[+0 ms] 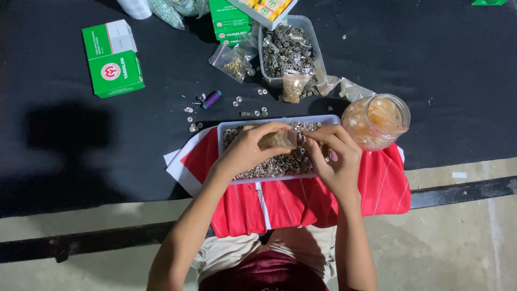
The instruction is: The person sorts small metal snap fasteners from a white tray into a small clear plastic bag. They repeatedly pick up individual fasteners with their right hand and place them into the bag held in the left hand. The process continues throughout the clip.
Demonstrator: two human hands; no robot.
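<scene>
My left hand (249,150) and my right hand (335,156) are both over a shallow clear tray (222,131) full of small silvery metal rings. Between them they hold a small clear plastic bag (279,139) with brownish contents; the left hand grips its body and the right hand's fingers pinch its end. The tray rests on a red garment with thin white stripes (377,186) that lies over the edge of a black table (81,140) and onto my lap.
A clear jar stuffed with small bags (376,121) stands right of the tray. Behind it are a clear tub of metal parts (290,51), a small bag (294,87), a purple thread spool (211,99), loose snaps (193,127) and green boxes (114,58).
</scene>
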